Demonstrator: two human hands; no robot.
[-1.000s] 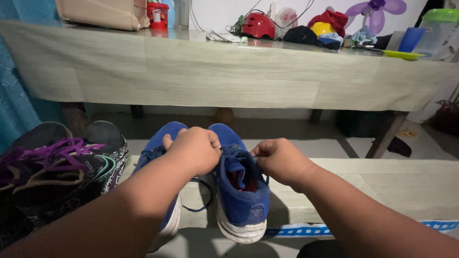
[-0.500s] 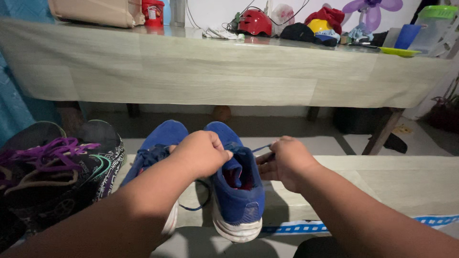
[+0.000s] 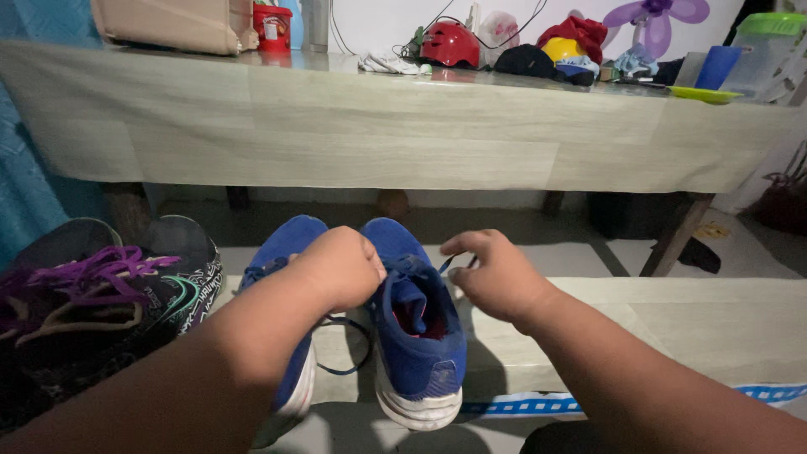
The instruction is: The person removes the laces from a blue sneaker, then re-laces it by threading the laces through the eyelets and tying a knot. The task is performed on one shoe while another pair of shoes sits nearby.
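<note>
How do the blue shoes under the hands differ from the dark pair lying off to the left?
The blue sneakers are plain blue with blue laces and white soles; the black sneakers are dark and patterned, with purple laces. The blue sneakers lie between the left hand and right hand, which are at the laces; the black sneakers lie untouched. Both pairs are laced sports shoes, toes pointing away, side by side on the same pale surface.

Dim, shadowy foreground; brighter, glossy background; slight wide-angle edge distortion.

Right hand (image 3: 498, 280) shifted right, fingers uncurled; lace (image 3: 444, 265) drawn taut.
</note>
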